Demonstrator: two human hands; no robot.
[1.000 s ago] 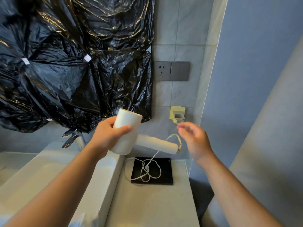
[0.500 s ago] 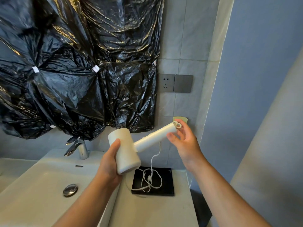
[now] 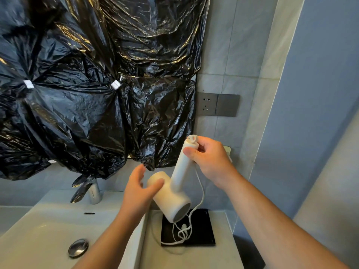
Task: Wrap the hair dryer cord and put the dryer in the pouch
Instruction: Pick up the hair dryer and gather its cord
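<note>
Right hand (image 3: pixel 210 161) grips handle end of hair dryer (image 3: pixel 175 197), held above counter right of sink (image 3: pixel 38 228). Left hand (image 3: pixel 138 188) spread, thumb touching barrel. Cord (image 3: pixel 201 193) dangles to loose tangle on black square (image 3: pixel 202 228) right of sink.

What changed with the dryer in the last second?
The right hand closed round the handle of the white hair dryer and swung it upward. The left hand released its grip on the barrel and opened. The white cord still lies tangled on the flat black square.
</note>
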